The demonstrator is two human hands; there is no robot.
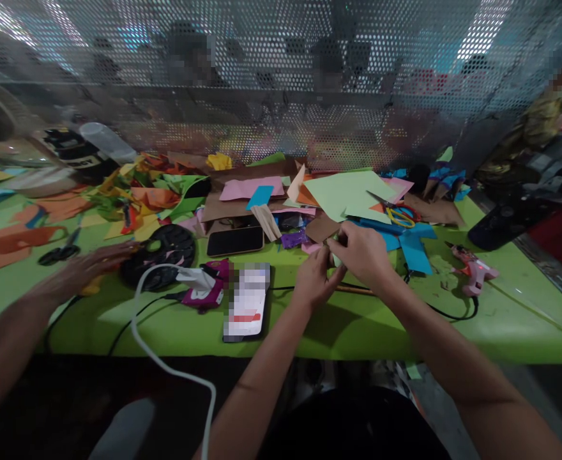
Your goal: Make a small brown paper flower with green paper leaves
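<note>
Close together over the green table [281, 332], both my hands grip one small pale green piece of paper [336, 258]. My left hand [313, 279] pinches it from the lower left. From the upper right, the fingers of my right hand [364, 254] close on it and hide much of its shape. Just behind my fingers lies a piece of brown paper [322, 230]. A large light green sheet [350, 195] rests beyond it, with yellow-handled scissors [400, 217] on its right edge.
Another person's hand [82, 268] reaches toward a round black tray [159, 255]. A lit phone [248, 303], a dark phone [235, 241] and a magenta power strip [207, 287] with cables lie left of me. A pink glue gun [475, 271] lies right. Paper scraps [161, 191] crowd the back.
</note>
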